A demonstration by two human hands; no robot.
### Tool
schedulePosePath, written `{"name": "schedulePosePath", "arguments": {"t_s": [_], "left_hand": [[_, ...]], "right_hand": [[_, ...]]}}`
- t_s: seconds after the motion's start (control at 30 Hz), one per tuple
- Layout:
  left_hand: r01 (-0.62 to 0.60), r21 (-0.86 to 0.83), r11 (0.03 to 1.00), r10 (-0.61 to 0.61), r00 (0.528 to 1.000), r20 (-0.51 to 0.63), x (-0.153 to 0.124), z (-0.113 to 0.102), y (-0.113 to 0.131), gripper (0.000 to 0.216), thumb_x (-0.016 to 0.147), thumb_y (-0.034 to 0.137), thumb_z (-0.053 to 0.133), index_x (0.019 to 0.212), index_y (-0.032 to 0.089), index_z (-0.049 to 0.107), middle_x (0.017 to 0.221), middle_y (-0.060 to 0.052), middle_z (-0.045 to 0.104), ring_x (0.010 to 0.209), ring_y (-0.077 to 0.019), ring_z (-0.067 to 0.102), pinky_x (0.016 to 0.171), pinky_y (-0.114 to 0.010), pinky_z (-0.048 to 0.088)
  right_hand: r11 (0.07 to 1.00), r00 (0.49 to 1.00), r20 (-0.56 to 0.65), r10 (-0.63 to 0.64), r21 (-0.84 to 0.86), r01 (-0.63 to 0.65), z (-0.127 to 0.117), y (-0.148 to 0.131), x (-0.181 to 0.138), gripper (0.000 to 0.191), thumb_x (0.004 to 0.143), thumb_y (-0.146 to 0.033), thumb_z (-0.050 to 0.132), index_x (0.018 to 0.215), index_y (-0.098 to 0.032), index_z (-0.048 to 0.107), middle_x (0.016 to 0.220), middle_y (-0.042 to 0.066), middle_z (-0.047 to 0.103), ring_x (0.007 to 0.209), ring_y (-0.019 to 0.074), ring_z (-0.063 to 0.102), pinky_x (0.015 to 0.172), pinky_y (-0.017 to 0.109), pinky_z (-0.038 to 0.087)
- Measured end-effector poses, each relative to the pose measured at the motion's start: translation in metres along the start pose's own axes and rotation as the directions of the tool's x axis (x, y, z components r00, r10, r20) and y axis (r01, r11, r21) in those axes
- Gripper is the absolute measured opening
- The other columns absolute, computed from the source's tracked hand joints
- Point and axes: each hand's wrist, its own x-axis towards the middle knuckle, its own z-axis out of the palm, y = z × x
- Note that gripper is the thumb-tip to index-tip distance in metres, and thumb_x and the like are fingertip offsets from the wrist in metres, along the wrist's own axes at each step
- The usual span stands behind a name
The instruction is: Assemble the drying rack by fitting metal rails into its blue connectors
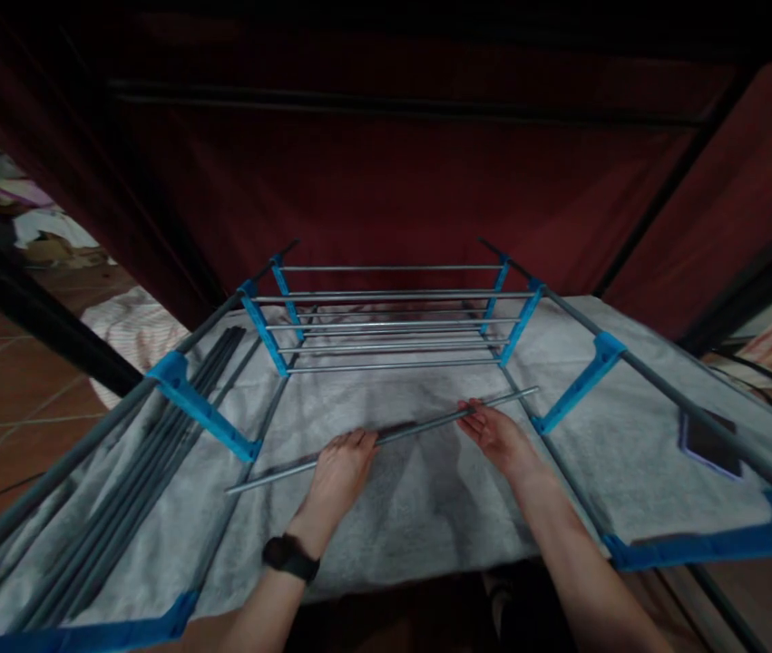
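A thin grey metal tube [419, 426] lies slantwise across both hands, its right end higher in the picture. My left hand [345, 461] is closed around it left of its middle. Near its right end, my right hand [484, 426] grips it between thumb and fingers. Around the hands stands a rack frame of grey tubes and blue plastic brackets. At the far end, several crossbars [392, 367] join two pairs of brackets. The nearer left bracket [205, 413] and right bracket [580, 385] have no crossbar between them.
Several loose grey tubes [147, 462] lie along the left on a grey cloth [426, 535]. A dark phone-like device [710, 442] rests at the right. Dark red fabric [372, 190] hangs behind the rack. Closest to me are more blue brackets [718, 541].
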Motion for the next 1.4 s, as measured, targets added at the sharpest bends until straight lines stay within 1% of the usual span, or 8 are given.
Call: {"name": "schedulePosePath", "arguments": {"t_s": [0.17,0.4,0.5,0.63,0.73,0.87,1.07,1.4], "left_hand": [[-0.075,-0.027,0.997,0.074,0.997,-0.034,0.003,0.011,0.008,0.030,0.103,0.021,0.040,0.120,0.019,0.065,0.109,-0.010,0.073,0.101,-0.0229,0.068,0.095,-0.038,0.047],[-0.041,-0.015,0.999,0.041,0.998,-0.041,-0.002,0.005,-0.005,0.035,0.101,0.014,0.037,0.123,0.017,0.065,0.111,-0.011,0.073,0.102,-0.0233,0.068,0.096,-0.039,0.046],[-0.008,-0.020,1.000,0.007,0.998,-0.060,-0.001,0.006,-0.010,0.036,0.100,0.013,0.038,0.125,0.017,0.064,0.111,-0.012,0.072,0.103,-0.0231,0.068,0.096,-0.039,0.047],[0.016,-0.050,0.999,-0.019,0.999,-0.049,0.002,0.004,-0.010,0.035,0.099,0.014,0.040,0.124,0.018,0.065,0.111,-0.012,0.072,0.103,-0.0226,0.067,0.095,-0.039,0.047],[-0.001,-0.078,0.997,-0.002,0.999,-0.033,0.004,0.005,-0.006,0.033,0.100,0.016,0.041,0.123,0.019,0.066,0.110,-0.012,0.072,0.102,-0.0226,0.067,0.095,-0.039,0.048],[0.006,-0.085,0.996,-0.009,0.999,-0.042,0.005,0.010,-0.007,0.033,0.101,0.017,0.040,0.120,0.019,0.066,0.108,-0.010,0.073,0.101,-0.0224,0.067,0.096,-0.039,0.047],[0.050,-0.074,0.996,-0.055,0.996,-0.063,0.011,0.018,-0.014,0.031,0.101,0.017,0.040,0.117,0.018,0.067,0.109,-0.011,0.072,0.102,-0.0238,0.066,0.096,-0.039,0.045],[0.141,-0.061,0.988,-0.145,0.987,-0.066,0.023,0.014,-0.012,0.028,0.100,0.023,0.046,0.114,0.018,0.070,0.107,-0.010,0.073,0.103,-0.0267,0.066,0.095,-0.040,0.043]], "right_hand": [[0.999,1.000,-0.014,-0.017,-0.027,0.016,0.003,0.006,-0.002,0.014,0.088,-0.006,0.058,0.085,-0.017,0.067,0.083,0.007,0.077,0.076,0.0150,0.075,0.076,0.026,0.063],[0.999,0.995,-0.092,-0.033,-0.022,0.031,0.014,-0.012,0.002,0.019,0.092,-0.005,0.052,0.083,-0.017,0.064,0.078,0.005,0.075,0.070,0.0131,0.073,0.070,0.024,0.063],[0.997,0.993,-0.086,-0.074,-0.016,0.073,0.020,-0.016,0.003,0.017,0.093,-0.007,0.052,0.085,-0.017,0.063,0.080,0.005,0.075,0.070,0.0129,0.073,0.070,0.023,0.063],[0.993,0.988,-0.094,-0.120,0.002,0.121,0.010,-0.007,0.008,0.015,0.093,-0.010,0.053,0.087,-0.018,0.064,0.081,0.005,0.075,0.073,0.0136,0.074,0.073,0.024,0.064],[0.997,0.986,-0.145,-0.079,-0.035,0.075,-0.003,-0.002,0.015,0.016,0.092,-0.008,0.053,0.084,-0.019,0.062,0.079,0.003,0.075,0.071,0.0144,0.074,0.070,0.027,0.065],[0.995,0.983,-0.158,-0.095,-0.013,0.094,-0.008,-0.013,0.022,0.019,0.093,-0.008,0.049,0.085,-0.019,0.061,0.080,0.004,0.075,0.070,0.0138,0.074,0.068,0.026,0.064],[0.990,0.956,-0.263,-0.132,0.019,0.142,-0.008,-0.035,0.021,0.023,0.095,-0.006,0.043,0.084,-0.020,0.058,0.078,0.002,0.074,0.065,0.0119,0.072,0.062,0.024,0.063],[0.986,0.956,-0.256,-0.142,0.048,0.159,-0.017,-0.041,0.023,0.017,0.093,-0.008,0.047,0.087,-0.020,0.058,0.080,0.002,0.073,0.070,0.0126,0.072,0.066,0.025,0.063]]}}
